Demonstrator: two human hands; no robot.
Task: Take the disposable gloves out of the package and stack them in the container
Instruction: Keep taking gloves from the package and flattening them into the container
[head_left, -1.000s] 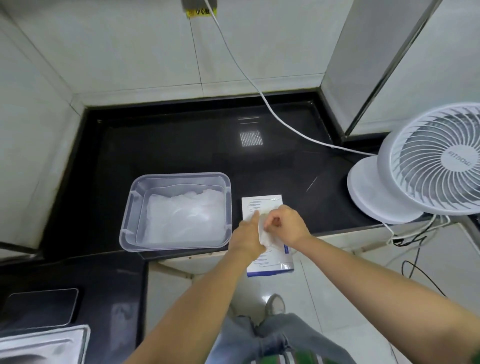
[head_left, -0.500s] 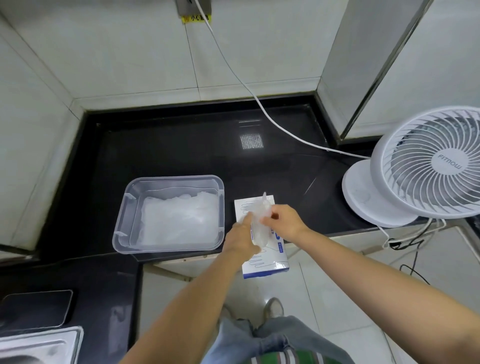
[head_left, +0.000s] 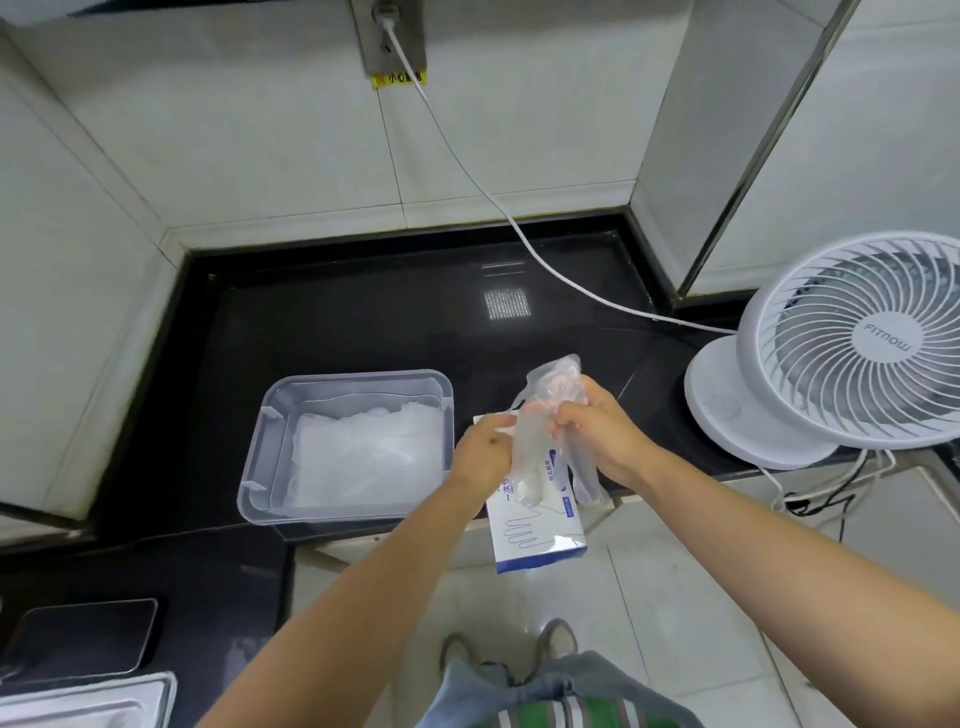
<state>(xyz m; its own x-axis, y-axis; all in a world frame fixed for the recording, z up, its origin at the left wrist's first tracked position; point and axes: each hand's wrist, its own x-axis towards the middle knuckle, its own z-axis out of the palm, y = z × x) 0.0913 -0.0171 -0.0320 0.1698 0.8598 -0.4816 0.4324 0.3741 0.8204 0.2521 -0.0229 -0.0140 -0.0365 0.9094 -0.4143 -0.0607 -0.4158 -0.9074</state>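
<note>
The package (head_left: 537, 530) overhangs the bench (head_left: 363, 322) edge. Just above the package, the left hand (head_left: 480, 452) and right hand (head_left: 597, 431) each close their grip on one clear glove (head_left: 553, 379). Left of the package, the container (head_left: 260, 457) holds stacked gloves (head_left: 363, 457).

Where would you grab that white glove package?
I'd take the glove package by its near end, coming from the floor side of the counter: that end juts past the edge, so fingers should fit underneath. The left hand and right hand, which holds a glove, cover its far end.
</note>
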